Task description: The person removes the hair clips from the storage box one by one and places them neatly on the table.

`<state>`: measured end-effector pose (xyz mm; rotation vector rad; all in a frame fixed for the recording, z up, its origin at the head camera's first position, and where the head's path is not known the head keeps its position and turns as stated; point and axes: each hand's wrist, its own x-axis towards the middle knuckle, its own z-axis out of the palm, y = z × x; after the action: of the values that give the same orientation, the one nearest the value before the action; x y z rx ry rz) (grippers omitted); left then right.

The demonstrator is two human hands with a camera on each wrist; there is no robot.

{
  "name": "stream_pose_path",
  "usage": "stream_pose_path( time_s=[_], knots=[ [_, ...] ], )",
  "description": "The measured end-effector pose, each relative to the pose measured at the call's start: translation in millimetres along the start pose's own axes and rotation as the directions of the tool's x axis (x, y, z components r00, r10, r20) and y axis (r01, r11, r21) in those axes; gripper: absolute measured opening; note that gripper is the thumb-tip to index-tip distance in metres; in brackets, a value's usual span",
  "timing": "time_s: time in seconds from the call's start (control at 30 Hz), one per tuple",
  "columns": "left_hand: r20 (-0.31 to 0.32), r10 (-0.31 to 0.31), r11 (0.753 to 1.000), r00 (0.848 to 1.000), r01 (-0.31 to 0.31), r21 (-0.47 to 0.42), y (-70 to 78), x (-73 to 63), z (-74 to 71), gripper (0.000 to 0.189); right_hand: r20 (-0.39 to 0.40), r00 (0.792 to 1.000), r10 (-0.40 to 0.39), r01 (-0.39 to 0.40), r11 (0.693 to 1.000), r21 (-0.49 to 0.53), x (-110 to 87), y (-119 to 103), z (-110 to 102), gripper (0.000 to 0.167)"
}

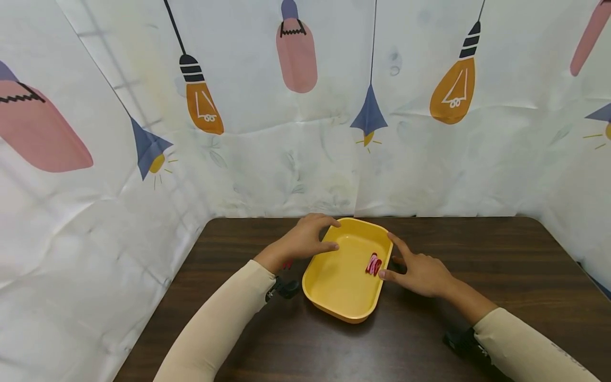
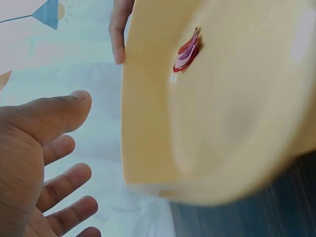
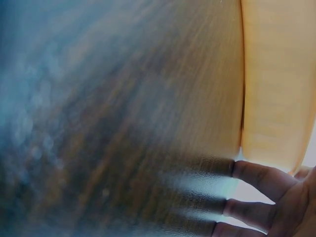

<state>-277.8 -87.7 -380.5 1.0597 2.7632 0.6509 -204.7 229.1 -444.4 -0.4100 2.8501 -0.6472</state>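
Note:
A yellow plastic tray (image 1: pixel 341 286) stands slightly turned on the brown table. Against its right inner side lies a small bunch of red and pink pieces (image 1: pixel 374 264), which look like hair clips. My left hand (image 1: pixel 309 237) is over the tray's upper left rim, thumb and fingers spread; the left wrist view shows a gap between them and the tray (image 2: pixel 145 108). On the right side, my right hand (image 1: pixel 422 273) reaches to the rim with index finger and thumb apart, the fingertips at the edge. Its lower fingers (image 3: pixel 264 177) extend low beside the tray's outer wall.
More small red pieces (image 1: pixel 287 264) lie on the table (image 1: pixel 501 265) left of the tray, partly hidden by the left forearm. A white cloth (image 1: pixel 305 159) printed with lamps hangs behind the table's back edge and along its left side.

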Motion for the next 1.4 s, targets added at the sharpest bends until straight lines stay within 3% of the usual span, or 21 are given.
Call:
stream_pose_path(
  time_s=[0.73,1.2,1.4],
  knots=[
    [0.086,0.022,0.998,0.996,-0.017,-0.056,25.0,32.4,29.8,0.052,-0.004,1.0,-0.006,0.006,1.0,0.004,-1.0,1,2,0.107],
    [0.143,0.087,0.996,0.986,-0.09,0.02,32.8,51.6,45.1,0.047,0.001,1.0,-0.01,0.01,0.999,0.041,-2.1,-1,0,0.105],
    [0.185,0.075,0.994,0.98,-0.089,0.064,34.8,57.0,55.5,0.043,0.001,1.0,-0.013,0.013,0.999,0.042,-3.4,-3,-1,0.104]
  ],
)
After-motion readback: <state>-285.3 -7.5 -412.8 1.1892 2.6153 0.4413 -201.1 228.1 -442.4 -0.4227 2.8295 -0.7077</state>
